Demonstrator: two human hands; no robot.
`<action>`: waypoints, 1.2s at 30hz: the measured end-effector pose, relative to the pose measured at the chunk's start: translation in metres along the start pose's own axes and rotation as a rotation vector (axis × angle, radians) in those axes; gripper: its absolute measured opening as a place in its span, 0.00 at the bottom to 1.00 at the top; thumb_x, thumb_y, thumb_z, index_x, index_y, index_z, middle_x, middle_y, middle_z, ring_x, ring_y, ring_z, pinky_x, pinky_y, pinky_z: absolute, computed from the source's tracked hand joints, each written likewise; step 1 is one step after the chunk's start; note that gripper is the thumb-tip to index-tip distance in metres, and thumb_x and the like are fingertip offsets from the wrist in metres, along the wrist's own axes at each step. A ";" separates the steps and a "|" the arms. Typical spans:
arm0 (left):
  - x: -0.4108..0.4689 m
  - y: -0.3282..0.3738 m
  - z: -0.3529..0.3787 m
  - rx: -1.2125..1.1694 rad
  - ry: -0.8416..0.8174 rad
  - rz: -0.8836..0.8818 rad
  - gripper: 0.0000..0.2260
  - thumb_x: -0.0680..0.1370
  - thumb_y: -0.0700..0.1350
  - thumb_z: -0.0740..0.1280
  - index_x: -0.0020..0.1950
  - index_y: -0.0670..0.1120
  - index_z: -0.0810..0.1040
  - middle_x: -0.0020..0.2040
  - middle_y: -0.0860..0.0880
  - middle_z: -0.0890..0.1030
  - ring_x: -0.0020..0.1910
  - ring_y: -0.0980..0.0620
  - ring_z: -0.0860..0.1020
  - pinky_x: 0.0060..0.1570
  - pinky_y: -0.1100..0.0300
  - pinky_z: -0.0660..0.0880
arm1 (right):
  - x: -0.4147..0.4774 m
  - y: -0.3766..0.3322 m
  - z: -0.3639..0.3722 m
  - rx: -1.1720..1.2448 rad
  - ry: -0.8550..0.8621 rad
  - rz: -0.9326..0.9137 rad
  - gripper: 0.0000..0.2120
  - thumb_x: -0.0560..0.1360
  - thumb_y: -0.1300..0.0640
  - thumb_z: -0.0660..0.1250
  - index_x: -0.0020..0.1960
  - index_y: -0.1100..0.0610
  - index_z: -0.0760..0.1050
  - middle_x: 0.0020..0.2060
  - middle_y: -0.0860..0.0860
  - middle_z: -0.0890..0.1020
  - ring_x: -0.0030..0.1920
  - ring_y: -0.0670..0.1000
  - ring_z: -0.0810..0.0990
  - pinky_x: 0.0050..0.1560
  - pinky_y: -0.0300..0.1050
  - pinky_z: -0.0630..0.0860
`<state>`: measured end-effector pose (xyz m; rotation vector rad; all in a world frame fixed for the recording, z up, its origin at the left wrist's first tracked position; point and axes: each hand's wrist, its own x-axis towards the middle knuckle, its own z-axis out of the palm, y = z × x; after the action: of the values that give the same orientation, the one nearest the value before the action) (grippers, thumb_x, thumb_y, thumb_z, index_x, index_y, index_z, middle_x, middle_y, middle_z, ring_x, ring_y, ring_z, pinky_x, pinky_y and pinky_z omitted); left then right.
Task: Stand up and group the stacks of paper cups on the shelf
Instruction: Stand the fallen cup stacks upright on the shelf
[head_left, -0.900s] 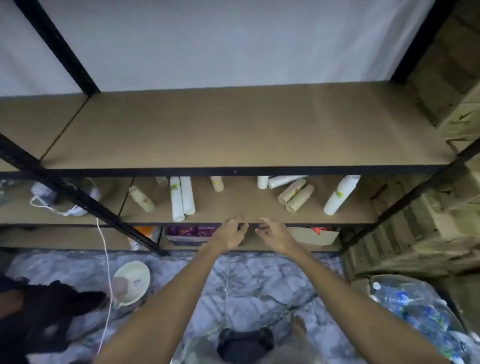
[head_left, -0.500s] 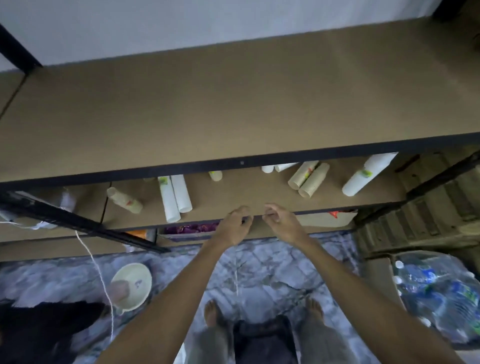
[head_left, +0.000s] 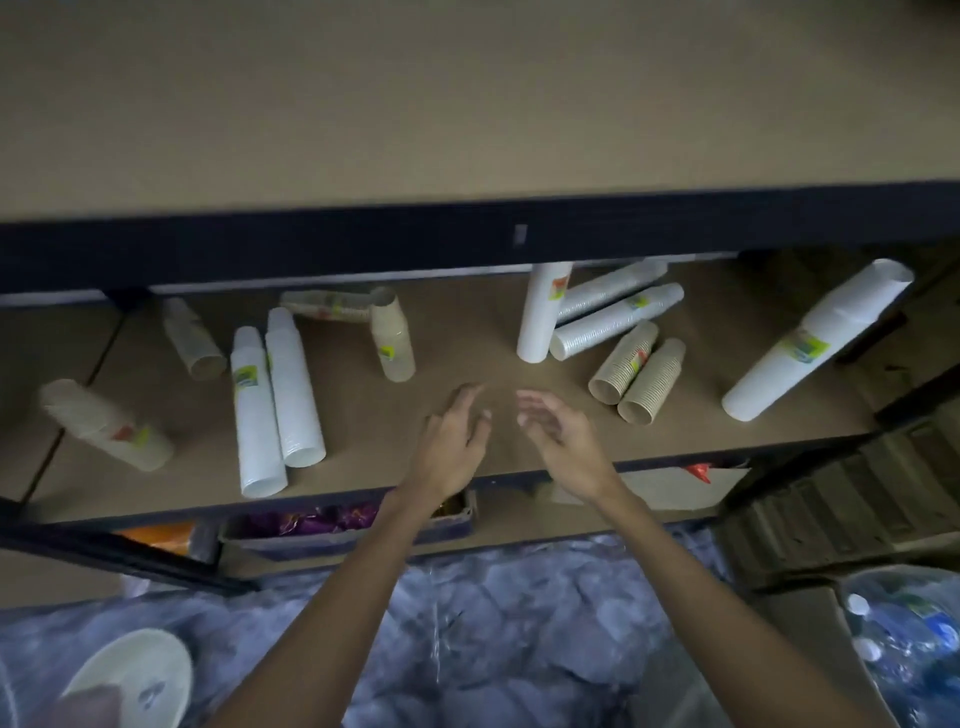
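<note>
The left hand (head_left: 451, 441) and right hand (head_left: 563, 441) hover over the middle shelf (head_left: 467, 374), fingers loosely spread and holding nothing, their tips blurred. Paper cup stacks (head_left: 275, 395) lie scattered on this shelf. The black beam (head_left: 363, 244) above hides the far end of 1 white stack (head_left: 543, 317).

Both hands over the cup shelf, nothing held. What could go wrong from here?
1. The long white stack lies on its side with its end at the shelf edge; a nudge from the left hand might send it off.
2. The brown pair beside the right hand lies loose and may roll apart.
3. The upper beam hides the rear stacks' ends; reaching there is partly blind.
</note>
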<state>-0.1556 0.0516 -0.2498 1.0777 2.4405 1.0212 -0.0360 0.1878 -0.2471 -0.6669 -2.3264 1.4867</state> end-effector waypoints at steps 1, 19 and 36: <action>0.006 -0.004 0.006 0.000 0.022 0.020 0.18 0.83 0.49 0.59 0.73 0.49 0.67 0.70 0.49 0.72 0.61 0.44 0.77 0.64 0.48 0.71 | 0.008 0.005 0.003 0.012 0.020 -0.033 0.14 0.79 0.57 0.67 0.64 0.50 0.76 0.57 0.40 0.81 0.58 0.39 0.79 0.65 0.44 0.74; 0.012 -0.019 0.078 0.197 0.117 0.129 0.22 0.83 0.54 0.55 0.77 0.53 0.58 0.74 0.48 0.68 0.70 0.43 0.68 0.68 0.44 0.59 | -0.006 0.079 0.005 0.053 0.253 -0.360 0.14 0.79 0.60 0.65 0.64 0.56 0.76 0.56 0.45 0.82 0.55 0.39 0.79 0.57 0.31 0.72; 0.010 0.022 0.101 0.373 0.025 0.133 0.21 0.84 0.55 0.53 0.74 0.47 0.64 0.71 0.46 0.70 0.69 0.44 0.69 0.67 0.43 0.62 | -0.033 0.092 -0.074 -0.130 0.545 -0.208 0.11 0.77 0.56 0.65 0.59 0.53 0.79 0.46 0.46 0.82 0.47 0.42 0.80 0.49 0.33 0.73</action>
<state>-0.1000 0.1193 -0.3061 1.3635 2.6777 0.6276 0.0484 0.2598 -0.2996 -0.7274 -2.0010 0.9245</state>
